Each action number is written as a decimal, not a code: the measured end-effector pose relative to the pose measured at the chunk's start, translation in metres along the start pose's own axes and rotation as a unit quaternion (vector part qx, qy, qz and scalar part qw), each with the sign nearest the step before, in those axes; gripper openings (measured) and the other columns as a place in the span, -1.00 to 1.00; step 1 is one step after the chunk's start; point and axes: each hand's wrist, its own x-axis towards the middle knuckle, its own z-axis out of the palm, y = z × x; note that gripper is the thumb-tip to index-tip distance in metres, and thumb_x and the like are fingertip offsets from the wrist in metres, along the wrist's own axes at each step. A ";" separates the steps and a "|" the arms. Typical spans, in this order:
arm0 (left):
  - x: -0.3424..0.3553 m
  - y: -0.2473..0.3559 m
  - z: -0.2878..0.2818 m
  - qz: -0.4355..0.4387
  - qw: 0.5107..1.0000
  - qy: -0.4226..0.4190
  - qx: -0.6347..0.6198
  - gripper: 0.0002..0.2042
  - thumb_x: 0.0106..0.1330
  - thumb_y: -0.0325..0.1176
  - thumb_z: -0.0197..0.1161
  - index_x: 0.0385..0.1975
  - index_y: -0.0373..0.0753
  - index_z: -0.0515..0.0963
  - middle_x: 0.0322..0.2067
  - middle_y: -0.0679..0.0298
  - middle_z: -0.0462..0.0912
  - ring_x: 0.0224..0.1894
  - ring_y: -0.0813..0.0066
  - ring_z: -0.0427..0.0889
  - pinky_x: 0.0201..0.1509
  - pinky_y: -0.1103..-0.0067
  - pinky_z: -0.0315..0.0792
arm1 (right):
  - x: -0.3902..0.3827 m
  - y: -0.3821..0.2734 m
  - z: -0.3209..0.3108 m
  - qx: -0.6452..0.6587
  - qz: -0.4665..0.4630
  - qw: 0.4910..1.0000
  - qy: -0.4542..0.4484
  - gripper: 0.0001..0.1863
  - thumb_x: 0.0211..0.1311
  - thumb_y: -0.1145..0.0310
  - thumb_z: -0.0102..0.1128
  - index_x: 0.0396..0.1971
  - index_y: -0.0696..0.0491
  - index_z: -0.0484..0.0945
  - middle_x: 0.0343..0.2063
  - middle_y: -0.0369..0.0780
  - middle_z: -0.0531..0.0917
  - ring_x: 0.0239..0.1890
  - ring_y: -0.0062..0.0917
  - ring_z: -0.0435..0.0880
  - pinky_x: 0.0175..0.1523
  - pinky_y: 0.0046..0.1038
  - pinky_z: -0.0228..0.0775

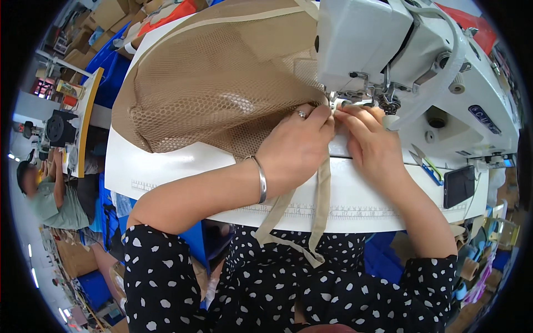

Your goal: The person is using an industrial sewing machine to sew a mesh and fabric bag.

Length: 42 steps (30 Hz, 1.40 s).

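Observation:
A brown mesh fabric piece (200, 89) with beige edging lies on the white sewing table, left of a white sewing machine (361, 39). My left hand (294, 144), with a ring and a silver bangle, has its fingers closed on the gathered fabric just left of the presser foot (333, 102). My right hand (372, 144) is beside the foot, fingertips pinched at the work under the machine; part of what they hold is hidden. A long beige strip (322, 200) hangs from beneath my hands over the table's front edge.
Small scissors (427, 166) and a black phone (458, 186) lie at the right. Rulers (255, 208) run along the front edge (388, 225). A co-worker (55, 197) sits at another table at the left, near blue bins (108, 72). More supplies crowd the right side (477, 261).

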 end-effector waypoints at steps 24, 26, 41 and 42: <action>-0.009 0.015 0.006 0.052 0.998 0.019 0.033 -0.64 0.19 -0.49 0.19 -0.02 -0.53 0.51 0.12 -0.27 0.55 0.10 -0.04 0.57 0.21 0.38 0.54 | -0.001 -0.001 0.001 -0.029 0.002 0.999 0.021 -0.50 0.10 0.55 0.22 0.10 -0.04 0.64 0.08 -0.31 0.67 0.14 -0.33 0.62 0.08 -0.27 0.56; -0.009 0.015 0.007 0.055 0.998 0.013 0.039 -0.62 0.18 -0.46 0.24 -0.03 -0.55 0.54 0.11 -0.19 0.55 0.14 -0.07 0.51 0.27 0.34 0.47 | 0.000 -0.002 0.002 0.003 0.010 0.999 0.032 -0.55 0.07 0.57 0.24 0.04 0.02 0.66 0.03 -0.24 0.72 0.08 -0.23 0.64 0.17 -0.17 0.45; -0.006 0.011 0.001 0.043 0.998 0.015 0.043 -0.58 0.25 -0.41 0.26 0.10 -0.43 0.49 0.16 -0.13 0.52 0.18 -0.08 0.49 0.26 0.29 0.48 | 0.002 0.000 0.006 0.053 0.023 0.997 0.050 -0.56 0.06 0.59 0.22 0.01 0.05 0.67 -0.03 -0.20 0.74 0.04 -0.16 0.64 0.14 -0.14 0.44; -0.007 0.012 -0.002 0.047 0.998 0.025 0.045 -0.59 0.26 -0.40 0.26 0.10 -0.41 0.50 0.14 -0.10 0.53 0.16 -0.06 0.51 0.24 0.29 0.50 | 0.002 -0.001 0.006 0.051 0.021 0.997 0.052 -0.57 0.06 0.58 0.23 0.01 0.05 0.67 -0.06 -0.20 0.74 0.02 -0.16 0.64 0.13 -0.13 0.44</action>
